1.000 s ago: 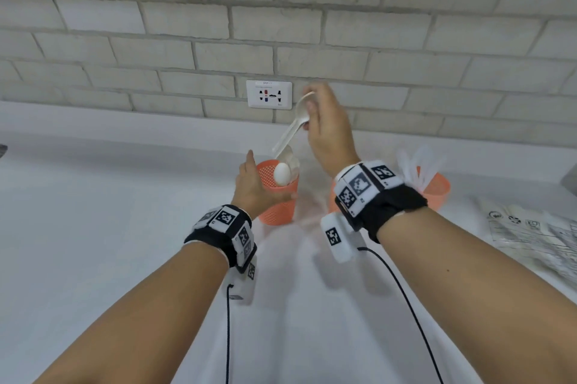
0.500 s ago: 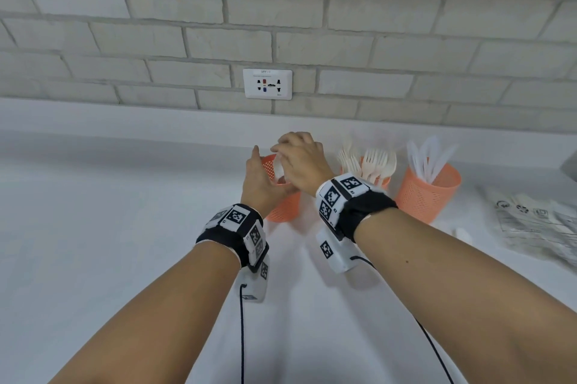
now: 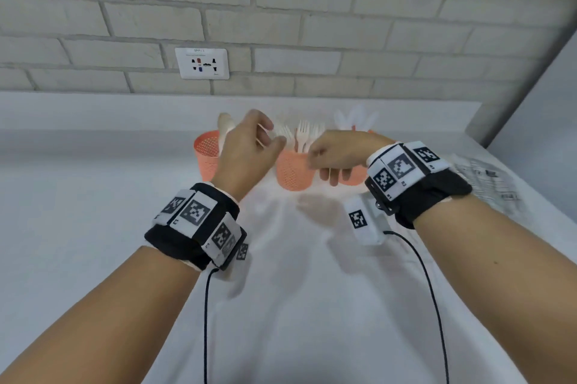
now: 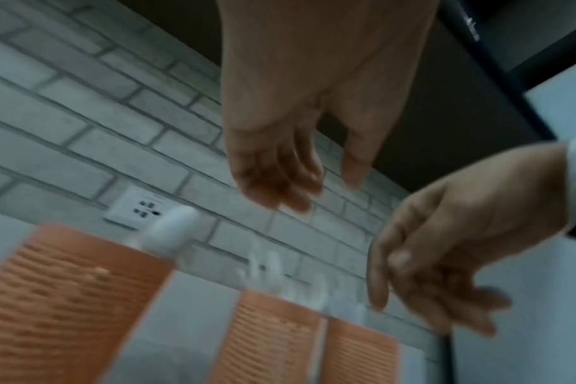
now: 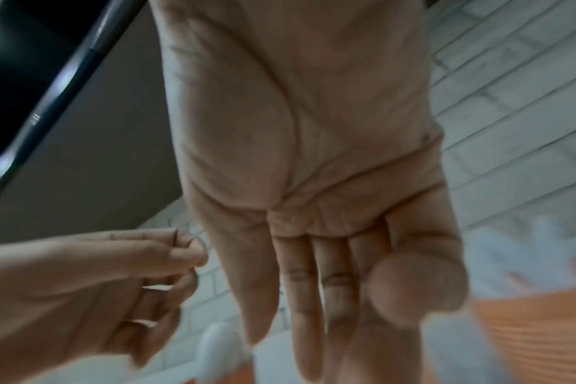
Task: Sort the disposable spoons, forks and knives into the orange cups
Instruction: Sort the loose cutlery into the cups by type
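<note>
Three orange mesh cups stand in a row near the wall. The left cup [image 3: 206, 152] holds white spoons [image 3: 224, 127], the middle cup [image 3: 293, 171] holds forks [image 3: 304, 133], and the right cup [image 3: 352, 177], mostly behind my right hand, holds knives [image 3: 356, 118]. My left hand [image 3: 273, 135] hovers between the left and middle cups, fingers loosely curled, holding nothing. My right hand [image 3: 324, 165] hangs in front of the right cup with straight, relaxed fingers; the right wrist view shows its bare palm [image 5: 313, 181]. In the left wrist view the spoon [image 4: 175, 228] sticks up from the left cup [image 4: 66, 298].
A crumpled clear plastic wrapper [image 3: 487, 177] lies on the white counter [image 3: 296, 290] at the right. The brick wall with a socket [image 3: 202, 63] runs close behind the cups. A grey panel [image 3: 546, 108] closes off the right side.
A second ago my right hand held a spoon above the left cup while my left hand steadied that cup. The spoon now sits in the cup; both hands have let go and shifted right.
</note>
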